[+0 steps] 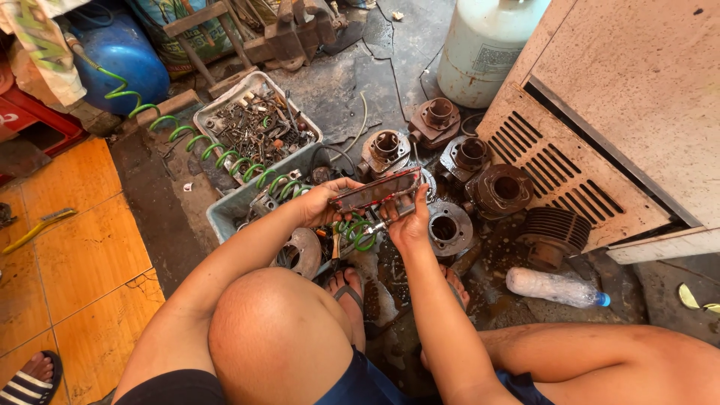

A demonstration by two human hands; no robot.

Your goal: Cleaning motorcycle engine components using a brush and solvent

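I squat on a grimy floor, knees in the foreground. My left hand (321,202) grips the left end of a flat reddish metal engine cover (375,190), held level above the floor. My right hand (411,222) holds its right end from below and also pinches the metal nozzle of an air blow gun (379,225) joined to a coiled green hose (225,154). The hose runs back left to a blue air tank (124,56).
A grey tub (225,214) and a tray of scrap bolts (255,124) sit ahead left. Several rusty engine cylinders (499,187) lie ahead right beside a white cabinet (622,120) and gas bottle (484,45). A plastic bottle (555,287) lies right. Another person's sandalled foot (30,379) shows bottom left.
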